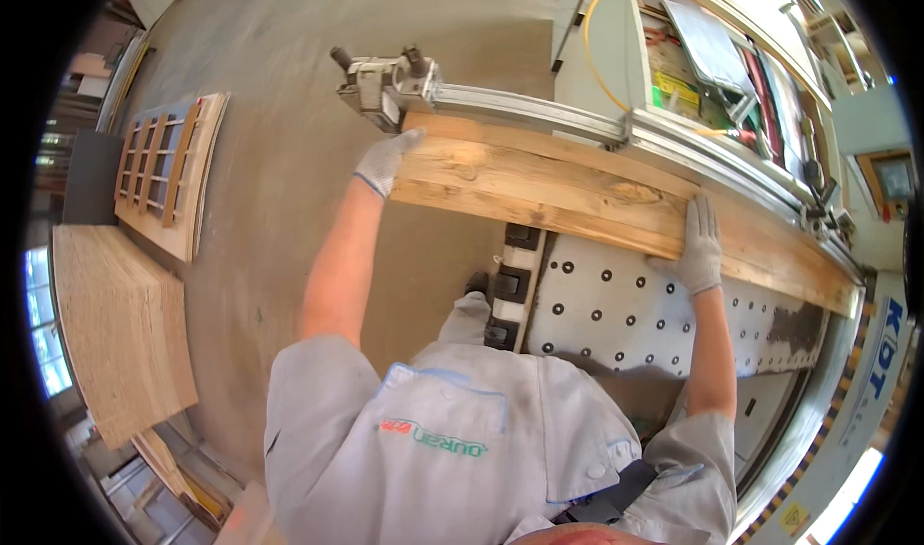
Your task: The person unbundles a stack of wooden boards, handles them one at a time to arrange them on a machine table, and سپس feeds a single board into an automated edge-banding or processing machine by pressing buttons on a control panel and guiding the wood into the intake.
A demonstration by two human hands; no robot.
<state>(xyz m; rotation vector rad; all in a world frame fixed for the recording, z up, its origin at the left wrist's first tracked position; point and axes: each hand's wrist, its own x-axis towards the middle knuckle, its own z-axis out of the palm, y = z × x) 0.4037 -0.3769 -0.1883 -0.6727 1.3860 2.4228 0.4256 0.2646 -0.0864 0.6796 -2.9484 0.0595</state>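
Observation:
Several long wooden boards [539, 175] lie side by side against a metal fence rail [529, 105] and run out to the right. My left hand [383, 160], in a pale work glove, grips the boards at their left end, its fingertips over the top face. My right hand [701, 247], gloved too, rests on the boards further right with its fingers stretched flat across them. Its thumb points left by the near edge. Beneath the boards is a metal table [616, 304] dotted with black round inserts. A clamp-like stop block [385, 83] sits at the rail's left end.
Beyond the rail, a tray [688, 131] holds tools and a flat metal piece, with a yellow hose [592, 50] looping beside it. On the left stand a stack of wooden panels [125, 329] and a slatted wooden panel [164, 175]. A striped machine beam [847, 401] borders the right.

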